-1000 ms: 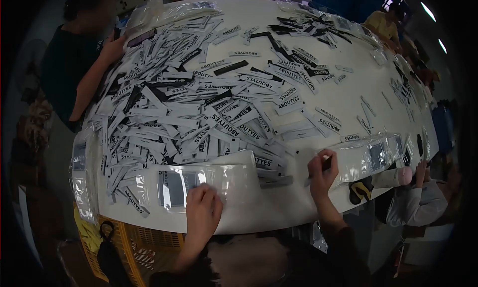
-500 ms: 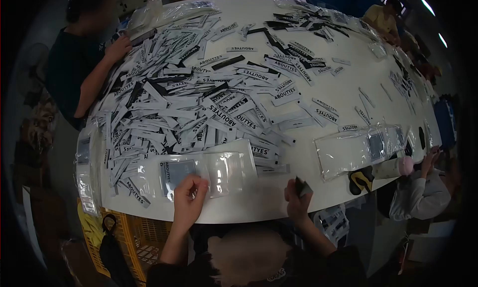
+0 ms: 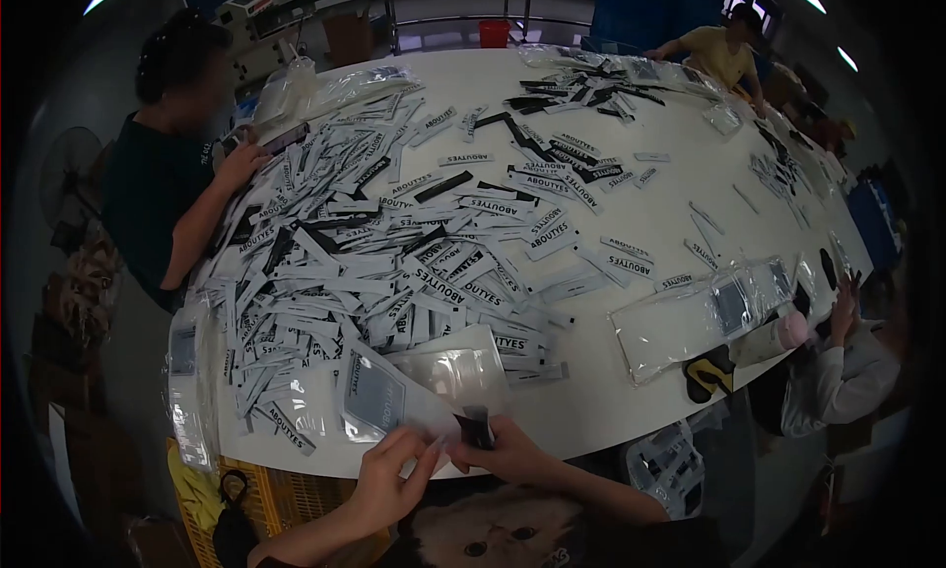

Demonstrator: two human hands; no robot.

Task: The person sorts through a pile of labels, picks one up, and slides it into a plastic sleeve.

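Note:
My left hand (image 3: pixel 386 477) is closed in a pinch on the near edge of a clear plastic bag (image 3: pixel 378 395) with a grey printed panel. That bag is lifted at a slant above a stack of similar bags (image 3: pixel 461 359) at the table's near edge. Right beside it, my right hand (image 3: pixel 510 456) grips dark stick packets (image 3: pixel 477 428), their ends pointing up at the bag's near edge. Just beyond the bags lies a large heap of white and black stick packets (image 3: pixel 394 282) marked ABOUTYES.
On the right of the table (image 3: pixel 552 400) are another plastic bag stack (image 3: pixel 680 330), scissors (image 3: pixel 711 373) and a bottle with a pink cap (image 3: pixel 791 330). A person (image 3: pixel 163 174) works at the left; others sit at the right. Yellow crates (image 3: pixel 271 499) stand below the near edge.
My left hand has taken hold of a bag and raised it off the stack. My right hand has moved left with the dark packets, up to the bag. The view has tilted upward.

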